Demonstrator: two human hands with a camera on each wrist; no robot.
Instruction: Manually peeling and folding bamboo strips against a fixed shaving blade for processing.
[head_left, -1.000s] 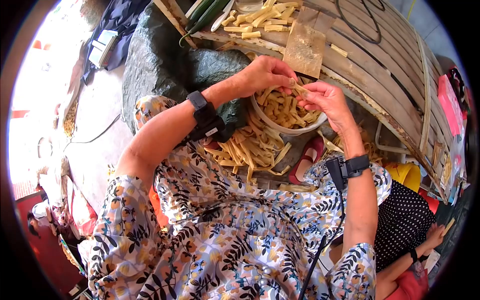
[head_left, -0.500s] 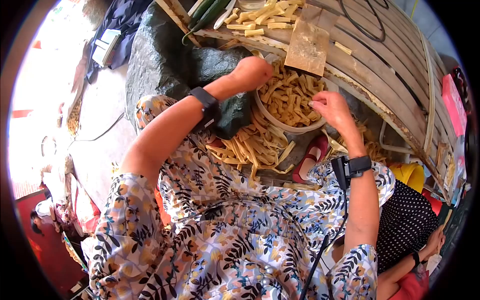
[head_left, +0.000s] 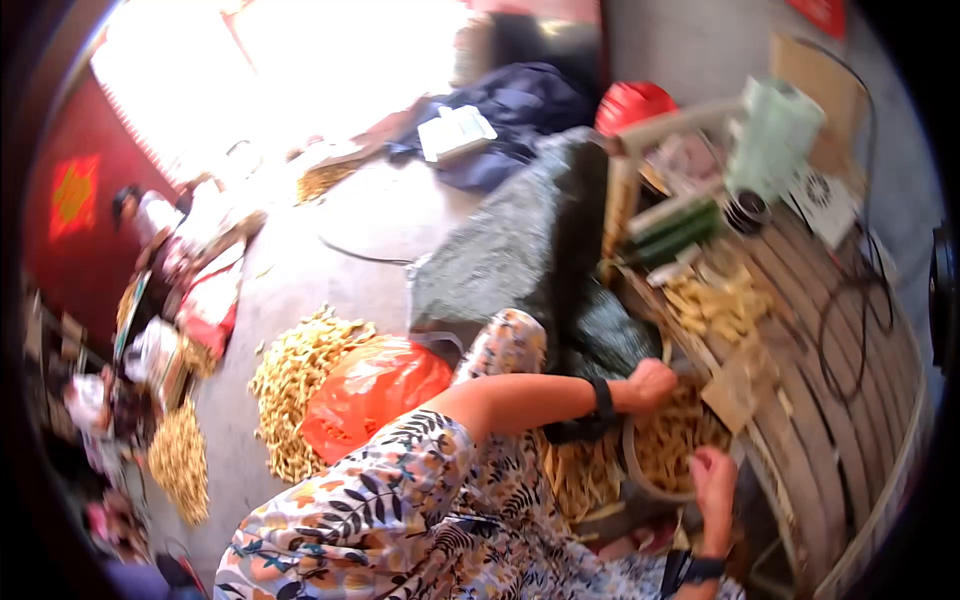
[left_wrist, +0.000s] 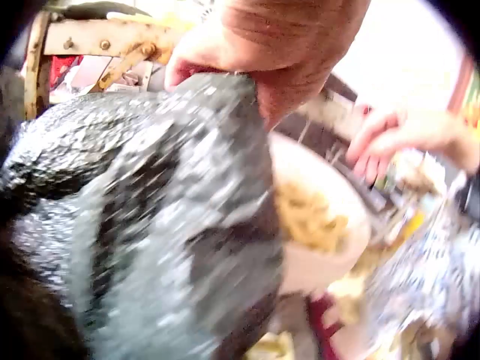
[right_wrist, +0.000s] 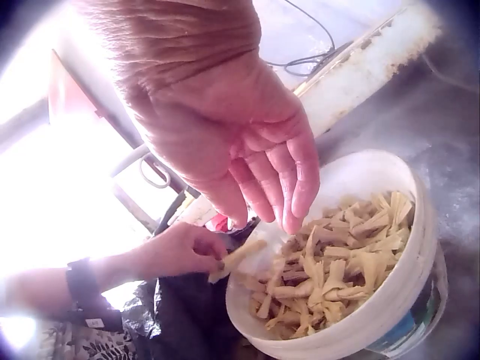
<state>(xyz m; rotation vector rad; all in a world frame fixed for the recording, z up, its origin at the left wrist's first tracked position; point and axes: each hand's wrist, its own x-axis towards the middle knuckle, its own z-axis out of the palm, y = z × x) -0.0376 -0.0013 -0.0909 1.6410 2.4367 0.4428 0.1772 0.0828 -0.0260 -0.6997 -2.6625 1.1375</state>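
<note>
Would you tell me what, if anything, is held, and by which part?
The left hand pinches a pale yellow strip near its end farther from the bucket; the right hand holds nothing.

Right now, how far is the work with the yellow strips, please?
Well along, it seems: the round white plastic bucket holds many short, pale yellow pieces, which look finished. The left hand pinches one short yellow strip near the rim; the right hand holds nothing. Long, loose yellow strips beside the bucket seem left to do; how many, I cannot tell.
</note>
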